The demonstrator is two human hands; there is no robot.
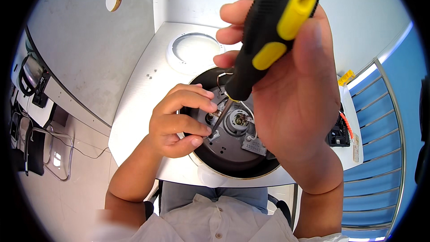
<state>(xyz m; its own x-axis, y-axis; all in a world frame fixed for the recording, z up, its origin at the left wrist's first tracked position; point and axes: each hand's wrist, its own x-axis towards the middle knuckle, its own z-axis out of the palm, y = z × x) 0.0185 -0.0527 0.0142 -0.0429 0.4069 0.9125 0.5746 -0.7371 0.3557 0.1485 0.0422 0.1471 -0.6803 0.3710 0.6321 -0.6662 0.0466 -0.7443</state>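
Note:
A black and yellow screwdriver (264,36) slants down to the left, its handle in my right hand (295,89). The shaft reaches into a round, dark-walled lamp housing (233,170), its tip beside a small white clip (215,135) on the grey base plate. My left hand (177,123) is over the housing's left side, fingers curled in around the tip. Anything between those fingertips is too small to make out. A ceramic bulb socket (239,120) sits mid-plate, with a silver box-shaped component (254,146) and thin wires nearby. The right hand hides the housing's right part.
On the white table (134,103), a white ring-shaped cover (195,49) lies behind the housing. Small loose bits (151,74) are at its left. A black tool case (338,132) with a red-orange tool (346,123) stands at right, before a metal railing (376,152).

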